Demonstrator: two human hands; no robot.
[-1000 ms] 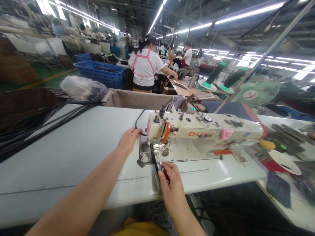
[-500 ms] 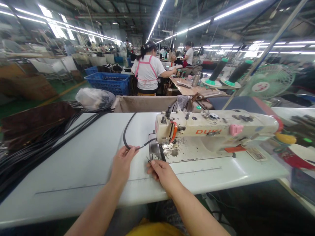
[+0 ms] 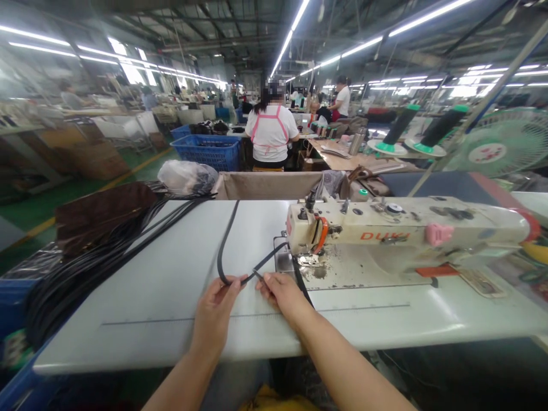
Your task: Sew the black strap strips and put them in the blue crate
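My left hand [image 3: 220, 299] pinches a narrow black strip [image 3: 221, 251] between thumb and fingertips. From there the strip curves up to the table's far edge on one side. On the other it slants toward the sewing machine's [image 3: 342, 228] needle area. Close beside it, my right hand [image 3: 278, 290] is closed on a small, thin pointed tool [image 3: 257, 274], mostly hidden by the fingers. The tool's tip meets the strip just right of my left fingertips. Another black strip [image 3: 303, 282] runs from the machine bed toward the table's front edge, passing behind my right wrist.
A bundle of long black strips [image 3: 103, 268] lies over the table's left side, near a brown cloth item [image 3: 103, 217]. A fabric-sided bin [image 3: 269, 185] stands behind the white table [image 3: 158, 291]. Thread cones [image 3: 398, 128] and a fan [image 3: 492, 148] are right. A co-worker [image 3: 272, 131] sits ahead.
The view has swung left. Both hands have come nearer each other, and the right hand's tool now meets the strip. The strip shows as a longer stretch out from the machine.
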